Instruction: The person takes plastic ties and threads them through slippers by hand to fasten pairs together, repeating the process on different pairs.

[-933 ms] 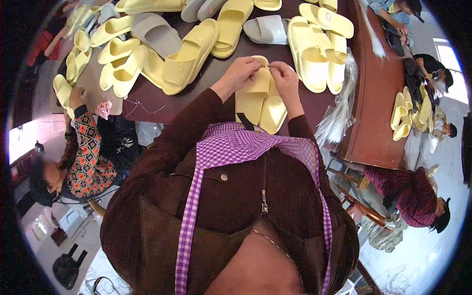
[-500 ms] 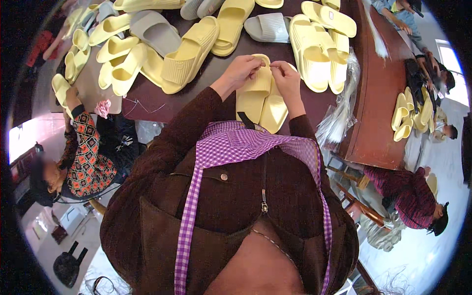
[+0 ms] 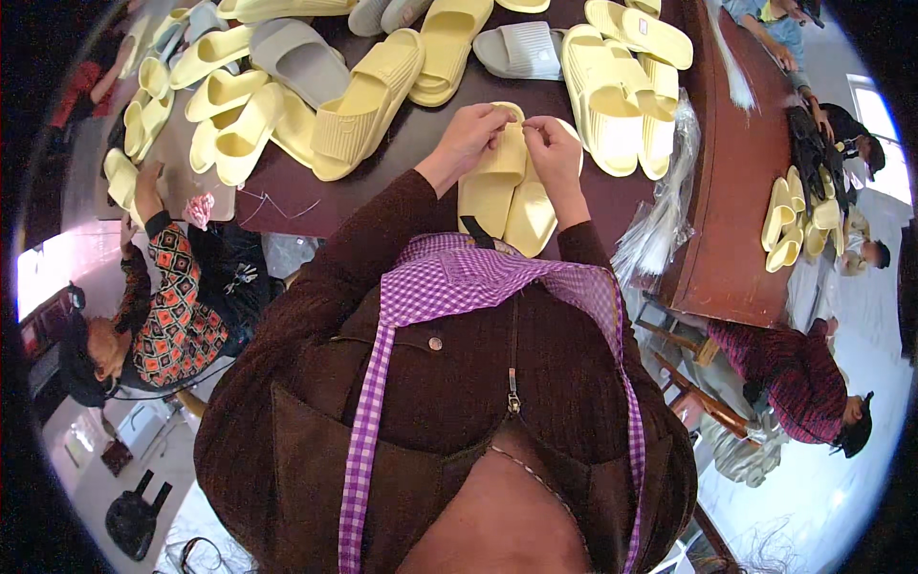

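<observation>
A pair of pale yellow slippers (image 3: pixel 490 196) lies side by side at the near edge of the dark red table (image 3: pixel 287 212). Over their far ends, my left hand (image 3: pixel 470 139) is closed, with thumb and finger pinched together. Close beside it, my right hand (image 3: pixel 553 158) pinches in the same way, the fingertips a short gap from the left ones. Whatever is between the fingertips is too small to make out. Part of the right slipper is hidden under my right hand.
Yellow and grey slippers crowd the far side, including a grey slipper (image 3: pixel 521 50) and a yellow pair (image 3: pixel 612 124). A bundle of thin white strands in clear plastic (image 3: pixel 660 225) hangs at the right table edge. Co-workers sit left and right; one in a patterned top (image 3: pixel 177 306) reaches for slippers.
My hands stay pinched over the yellow slippers with almost no movement. At the left, the co-worker's head and arm have shifted slightly.
</observation>
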